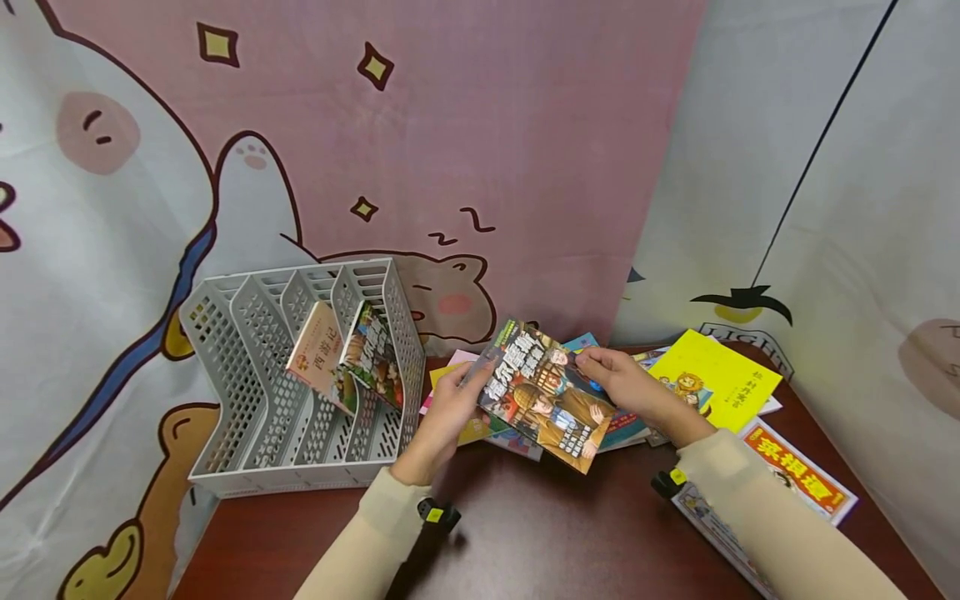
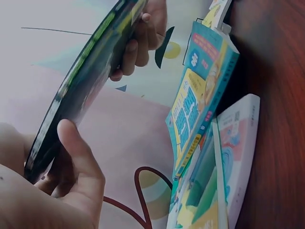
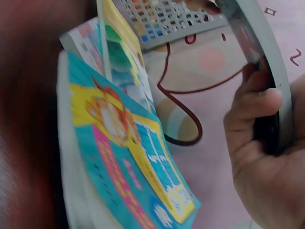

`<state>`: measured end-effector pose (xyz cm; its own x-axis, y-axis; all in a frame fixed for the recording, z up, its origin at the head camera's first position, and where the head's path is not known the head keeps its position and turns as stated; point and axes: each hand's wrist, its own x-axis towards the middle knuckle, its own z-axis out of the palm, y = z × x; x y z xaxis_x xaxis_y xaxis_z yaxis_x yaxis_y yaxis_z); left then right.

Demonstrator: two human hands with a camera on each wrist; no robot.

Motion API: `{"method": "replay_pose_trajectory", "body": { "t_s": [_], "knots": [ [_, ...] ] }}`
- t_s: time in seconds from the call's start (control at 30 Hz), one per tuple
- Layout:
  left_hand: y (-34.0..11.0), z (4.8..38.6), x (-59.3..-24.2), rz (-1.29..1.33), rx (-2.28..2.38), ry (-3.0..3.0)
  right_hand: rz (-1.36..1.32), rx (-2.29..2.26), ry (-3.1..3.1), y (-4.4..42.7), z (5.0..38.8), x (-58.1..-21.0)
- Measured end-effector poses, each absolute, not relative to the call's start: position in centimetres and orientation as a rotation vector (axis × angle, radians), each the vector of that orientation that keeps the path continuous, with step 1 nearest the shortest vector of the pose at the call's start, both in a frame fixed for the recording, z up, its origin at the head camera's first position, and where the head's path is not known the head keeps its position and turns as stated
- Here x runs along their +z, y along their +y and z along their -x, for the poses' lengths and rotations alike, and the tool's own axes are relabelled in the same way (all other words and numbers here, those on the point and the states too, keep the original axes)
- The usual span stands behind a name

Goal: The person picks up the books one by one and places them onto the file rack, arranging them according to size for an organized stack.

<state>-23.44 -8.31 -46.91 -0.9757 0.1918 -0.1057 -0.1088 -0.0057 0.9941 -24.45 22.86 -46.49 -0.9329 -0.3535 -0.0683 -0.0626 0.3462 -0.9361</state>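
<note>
Both hands hold one dark-covered comic book, tilted above the table, its cover showing a figure in a brown coat and cap. My left hand grips its left edge, thumb on the cover. At the upper right edge my right hand pinches it. In the left wrist view the book appears nearly edge-on between the hands. Left of the hands stands a grey file rack with several slots. A cream book and a dark green picture book lean in two of them.
Behind the held book lie several books, among them a blue-covered one. To the right are a yellow book and a white book with a red title on the brown table. A printed curtain hangs behind.
</note>
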Motion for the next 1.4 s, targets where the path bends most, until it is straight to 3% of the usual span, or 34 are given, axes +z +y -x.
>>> {"method": "replay_pose_trajectory", "body": {
  "t_s": [0.67, 1.03, 1.4],
  "knots": [
    [-7.5, 24.2, -45.4, 0.060, 2.217, 2.097, -0.008, -2.134, 2.188, 16.2, 18.4, -48.5],
    [-7.5, 24.5, -45.6, 0.044, 2.119, 2.203, 0.227, -2.086, 1.872, 15.3, 17.3, -50.1],
    [-7.8, 24.6, -45.9, -0.021, 2.153, 2.088, 0.279, -2.083, 1.845, 15.3, 17.2, -50.2]
  ]
}}
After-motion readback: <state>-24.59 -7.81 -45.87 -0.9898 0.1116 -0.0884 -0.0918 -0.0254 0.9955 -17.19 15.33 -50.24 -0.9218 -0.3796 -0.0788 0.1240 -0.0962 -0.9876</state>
